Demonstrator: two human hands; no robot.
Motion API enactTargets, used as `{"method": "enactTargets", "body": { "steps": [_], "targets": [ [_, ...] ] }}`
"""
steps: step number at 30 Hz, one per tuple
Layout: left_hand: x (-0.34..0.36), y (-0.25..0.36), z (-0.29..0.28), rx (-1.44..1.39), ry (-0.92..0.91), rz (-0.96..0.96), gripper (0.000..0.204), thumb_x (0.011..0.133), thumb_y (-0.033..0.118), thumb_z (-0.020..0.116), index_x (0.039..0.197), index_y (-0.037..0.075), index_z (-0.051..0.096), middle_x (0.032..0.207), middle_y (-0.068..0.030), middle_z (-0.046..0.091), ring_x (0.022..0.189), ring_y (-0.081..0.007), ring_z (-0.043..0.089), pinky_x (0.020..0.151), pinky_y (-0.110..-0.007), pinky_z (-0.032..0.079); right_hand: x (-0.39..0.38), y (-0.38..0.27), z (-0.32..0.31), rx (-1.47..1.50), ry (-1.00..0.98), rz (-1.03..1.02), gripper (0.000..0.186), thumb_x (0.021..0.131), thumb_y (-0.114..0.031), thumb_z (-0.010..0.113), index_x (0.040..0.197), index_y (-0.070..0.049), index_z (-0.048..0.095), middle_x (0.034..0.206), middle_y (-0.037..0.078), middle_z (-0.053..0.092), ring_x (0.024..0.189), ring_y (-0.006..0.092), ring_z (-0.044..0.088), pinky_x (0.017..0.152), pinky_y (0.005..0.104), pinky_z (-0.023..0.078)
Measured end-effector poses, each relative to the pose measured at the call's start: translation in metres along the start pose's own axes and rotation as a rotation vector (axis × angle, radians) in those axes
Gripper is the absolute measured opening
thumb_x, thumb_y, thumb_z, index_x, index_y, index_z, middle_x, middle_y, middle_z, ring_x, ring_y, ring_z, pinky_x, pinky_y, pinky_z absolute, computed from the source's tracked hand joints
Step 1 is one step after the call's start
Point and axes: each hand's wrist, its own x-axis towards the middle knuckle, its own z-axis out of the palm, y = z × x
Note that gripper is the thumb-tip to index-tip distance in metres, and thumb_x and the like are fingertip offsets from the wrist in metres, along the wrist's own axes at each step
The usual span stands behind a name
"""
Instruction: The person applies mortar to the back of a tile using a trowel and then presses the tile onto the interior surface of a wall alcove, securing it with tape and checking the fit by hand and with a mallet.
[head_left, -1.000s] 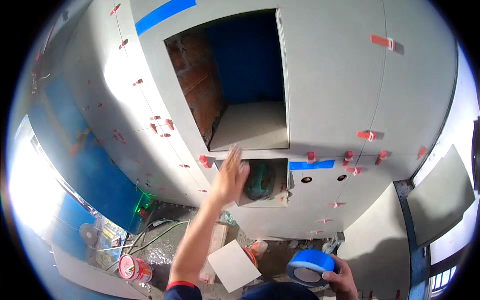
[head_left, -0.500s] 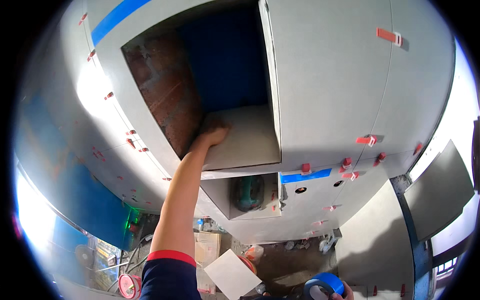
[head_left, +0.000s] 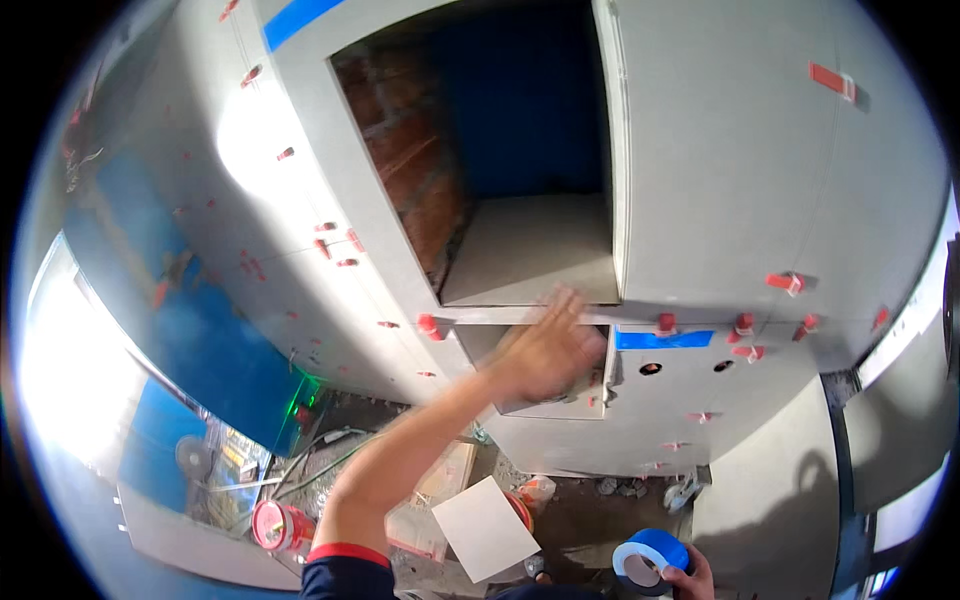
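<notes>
A person's right hand (head_left: 692, 577), its grip clamped on a roll of blue tape (head_left: 670, 545), holds that smooth ring right of a pale square tile's (head_left: 485, 530) nearest corner. The left hand (head_left: 550, 350), fingers outstretched and grip apart, is near the front edge of the upper recess's flat slab (head_left: 540, 245), beside rough red brick (head_left: 400, 150). Motion blurs that hand; whether it touches is unclear. It hides much of the lower recess (head_left: 485, 345). The picture's bottom cuts off the right wrist.
</notes>
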Motion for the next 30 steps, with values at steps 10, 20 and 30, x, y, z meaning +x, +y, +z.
{"method": "enactTargets", "body": {
  "steps": [10, 20, 30],
  "targets": [
    [-0.072, -0.015, 0.146, -2.464, 0.570, -0.601, 0.058, 0.081, -0.003, 0.051, 0.139, -0.004, 0.043, 0.138, -0.0161, 0.051, 0.127, -0.0271, 0.049, 0.105, -0.035, 0.040, -0.012, -0.002, -0.011, -0.096, 0.015, 0.051, 0.070, 0.078, -0.016, 0.077, 0.136, 0.007, 0.046, 0.128, 0.017, 0.057, 0.115, 0.0262, 0.054, 0.098, 0.0374, 0.044],
    [-0.005, -0.007, 0.119, -2.726, 1.302, 0.077, 0.056, 0.069, -0.018, 0.037, 0.121, 0.000, 0.049, 0.116, -0.0055, 0.051, 0.113, -0.0212, 0.051, 0.103, -0.032, 0.039, -0.049, -0.022, 0.004, -0.063, 0.097, 0.075, 0.075, 0.073, -0.020, 0.078, 0.135, 0.008, 0.047, 0.134, 0.020, 0.054, 0.124, 0.0308, 0.051, 0.106, 0.0413, 0.040],
    [-0.066, 0.066, 0.205, -1.893, 0.232, -0.396, 0.055, 0.094, 0.012, 0.057, 0.144, -0.001, 0.039, 0.144, -0.0108, 0.048, 0.133, -0.0205, 0.044, 0.110, -0.032, 0.033, -0.022, -0.040, 0.046, -0.096, -0.017, 0.023, 0.068, 0.068, -0.022, 0.079, 0.124, 0.007, 0.053, 0.108, 0.014, 0.065, 0.101, 0.0237, 0.063, 0.093, 0.0351, 0.048]
  ]
}}
